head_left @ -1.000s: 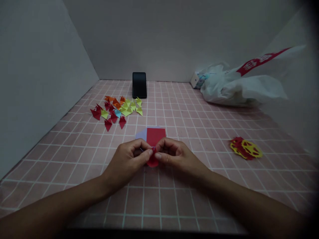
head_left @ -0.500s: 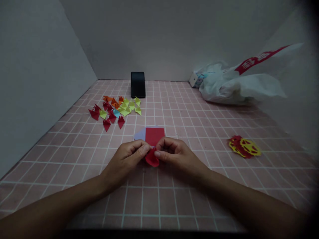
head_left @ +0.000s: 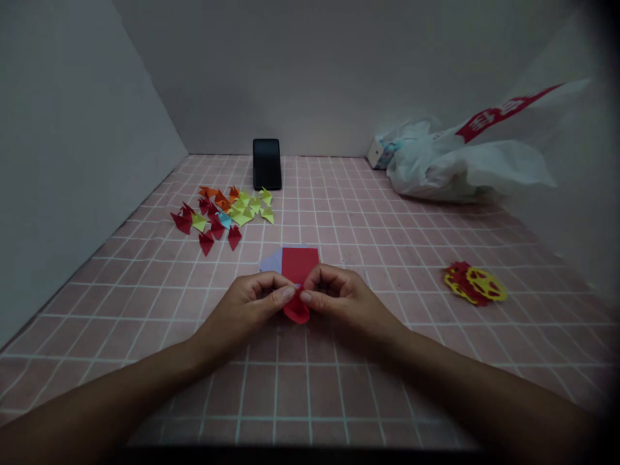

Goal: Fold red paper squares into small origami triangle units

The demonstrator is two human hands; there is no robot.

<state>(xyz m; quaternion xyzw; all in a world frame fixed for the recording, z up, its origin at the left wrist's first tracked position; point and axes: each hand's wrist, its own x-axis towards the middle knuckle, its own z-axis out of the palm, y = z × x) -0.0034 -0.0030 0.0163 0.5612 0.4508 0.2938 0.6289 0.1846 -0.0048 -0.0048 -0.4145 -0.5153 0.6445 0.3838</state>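
Note:
Between my two hands is a small piece of red paper [head_left: 296,312], bent into a curve at its lower end. My left hand [head_left: 261,298] pinches its left side between thumb and forefinger. From the right, my right hand [head_left: 336,294] pinches the same paper with thumb and fingers, the two thumbs almost meeting. The fingertips hide the upper part of the piece and its folds. Just beyond the hands lies a flat red paper square [head_left: 300,261], partly over a pale lilac paper [head_left: 272,261].
Several folded paper shapes [head_left: 217,216] in red, orange, yellow and blue lie at the left back. Behind them a black phone [head_left: 267,164] leans upright. A white plastic bag [head_left: 450,171] and a small box [head_left: 381,154] sit back right; red and yellow cut-outs [head_left: 475,284] lie right.
My left fingertips have shifted slightly to the right, closer to the right thumb, and the red paper's lower part has turned a little. Both hands keep their pinch.

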